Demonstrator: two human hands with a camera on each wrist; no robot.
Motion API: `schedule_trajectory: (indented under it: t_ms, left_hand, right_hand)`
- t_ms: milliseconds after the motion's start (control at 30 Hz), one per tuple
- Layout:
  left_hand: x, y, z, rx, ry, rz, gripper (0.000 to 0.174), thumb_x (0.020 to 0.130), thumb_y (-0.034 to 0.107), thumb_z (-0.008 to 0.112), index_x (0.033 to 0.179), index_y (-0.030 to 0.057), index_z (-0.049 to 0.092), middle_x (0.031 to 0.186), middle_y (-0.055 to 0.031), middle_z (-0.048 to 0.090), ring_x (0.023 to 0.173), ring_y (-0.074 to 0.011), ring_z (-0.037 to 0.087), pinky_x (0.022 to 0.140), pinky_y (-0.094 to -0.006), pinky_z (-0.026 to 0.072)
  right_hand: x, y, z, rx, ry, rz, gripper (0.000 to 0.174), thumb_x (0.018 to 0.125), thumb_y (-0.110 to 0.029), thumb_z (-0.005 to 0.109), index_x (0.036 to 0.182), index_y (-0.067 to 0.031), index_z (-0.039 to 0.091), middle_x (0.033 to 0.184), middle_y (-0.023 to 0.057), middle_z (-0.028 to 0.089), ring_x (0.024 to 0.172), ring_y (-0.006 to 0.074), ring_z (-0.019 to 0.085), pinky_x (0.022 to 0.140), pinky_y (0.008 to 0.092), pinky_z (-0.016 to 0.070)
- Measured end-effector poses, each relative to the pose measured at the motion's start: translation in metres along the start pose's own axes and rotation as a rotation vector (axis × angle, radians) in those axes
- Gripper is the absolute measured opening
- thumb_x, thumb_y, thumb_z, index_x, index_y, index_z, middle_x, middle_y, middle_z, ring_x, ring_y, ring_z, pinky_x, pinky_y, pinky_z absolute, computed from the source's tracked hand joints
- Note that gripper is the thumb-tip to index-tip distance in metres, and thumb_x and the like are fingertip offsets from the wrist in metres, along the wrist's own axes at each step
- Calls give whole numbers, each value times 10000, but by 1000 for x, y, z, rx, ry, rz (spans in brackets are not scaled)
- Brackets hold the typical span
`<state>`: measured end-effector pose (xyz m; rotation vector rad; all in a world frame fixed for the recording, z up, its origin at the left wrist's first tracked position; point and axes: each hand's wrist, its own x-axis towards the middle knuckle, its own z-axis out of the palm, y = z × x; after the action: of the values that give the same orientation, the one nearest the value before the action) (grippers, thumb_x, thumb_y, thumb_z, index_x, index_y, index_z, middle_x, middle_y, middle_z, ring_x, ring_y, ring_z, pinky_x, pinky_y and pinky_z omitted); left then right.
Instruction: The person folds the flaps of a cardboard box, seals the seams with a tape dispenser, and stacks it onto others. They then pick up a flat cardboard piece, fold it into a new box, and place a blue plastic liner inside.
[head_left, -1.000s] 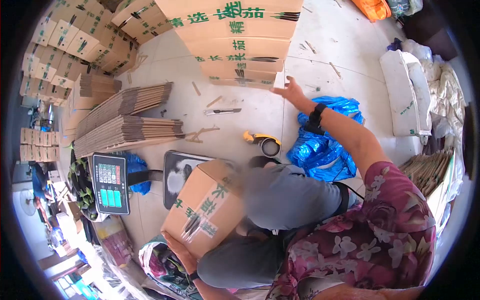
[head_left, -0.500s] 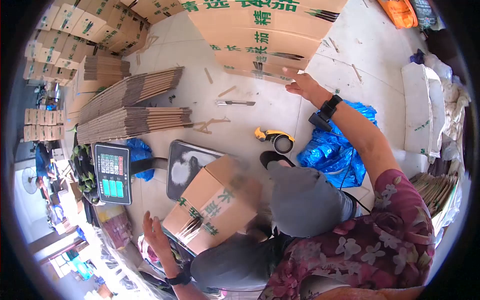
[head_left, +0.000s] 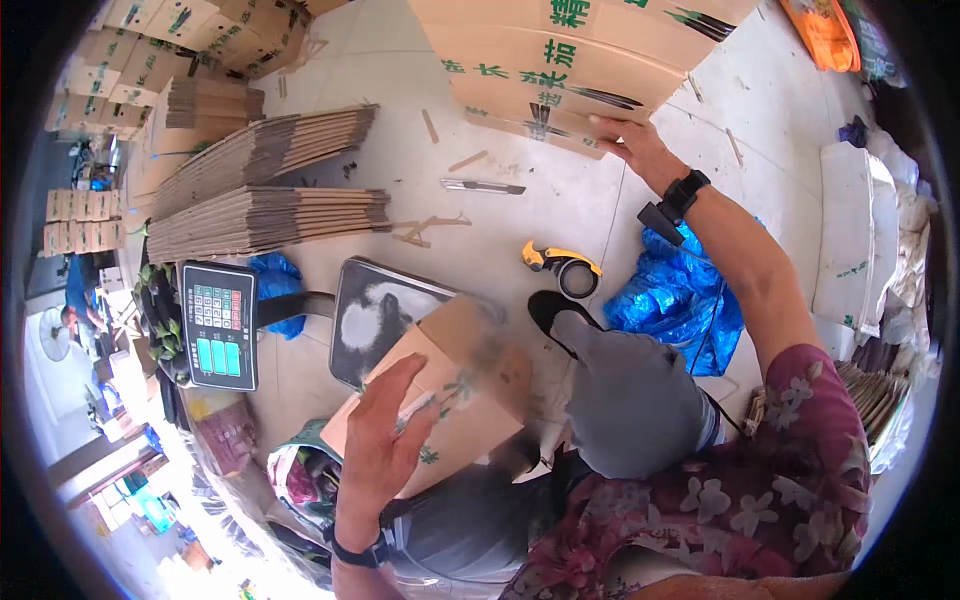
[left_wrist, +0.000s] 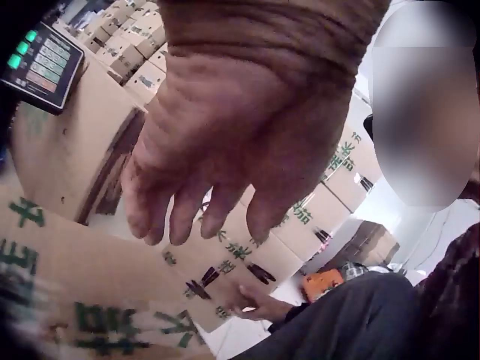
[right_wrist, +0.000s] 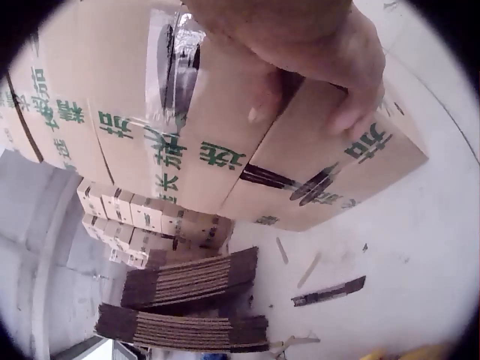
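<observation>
My left hand [head_left: 385,440] hovers over a taped cardboard carton [head_left: 465,410] that stands by my legs, overlapping the scale platform's edge in the head view. Its fingers are extended and grip nothing; the left wrist view shows them spread downward. My right hand [head_left: 645,158] touches the near corner of a stack of printed cartons [head_left: 560,80]. In the right wrist view, the fingertips [right_wrist: 349,124] rest on a carton's side close to the seam between two boxes.
On the floor lie a utility knife [head_left: 485,187], a yellow-handled tape dispenser [head_left: 570,275] and blue plastic [head_left: 665,305]. Flattened cartons [head_left: 270,220] are piled on the left, behind the scale's display [head_left: 220,325]. A white box [head_left: 850,235] stands at right.
My left hand has let go of the carton's left end, swung outward and come over its top. The right hand has come against the stack's corner. The head view has shifted.
</observation>
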<state>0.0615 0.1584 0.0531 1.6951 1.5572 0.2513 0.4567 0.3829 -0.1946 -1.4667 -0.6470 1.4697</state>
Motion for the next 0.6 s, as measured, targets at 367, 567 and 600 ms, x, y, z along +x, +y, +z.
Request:
schedule_trajectory:
  t_ms: [367, 567, 600]
  left_hand:
    - [-7, -46, 15, 121, 136, 79, 463, 906, 223, 644, 1288, -20, 545, 1246, -231, 609, 1156, -357, 588, 979, -396, 444]
    - [-24, -81, 12, 80, 247, 5, 478, 909, 293, 614, 1267, -18, 557, 1187, -240, 637, 1137, -358, 609, 912, -414, 483]
    - [-24, -83, 10, 119, 248, 27, 478, 903, 300, 619, 1259, -14, 563, 1169, -243, 642, 1119, -368, 617, 903, -417, 489]
  right_hand:
    - [10, 12, -10, 6, -75, -13, 507, 797, -184, 801, 1231, -64, 567, 1137, 95, 606, 1040, 219, 601, 799, 321, 588]
    - [-28, -9, -23, -395, 10, 196, 636, 818, -352, 770, 1257, 24, 504, 1168, 171, 567, 1095, 274, 592, 777, 341, 576]
    - [-40, -14, -27, -456, -7, 167, 619, 825, -342, 764, 1252, 30, 514, 1179, 173, 569, 1112, 290, 589, 791, 356, 571]
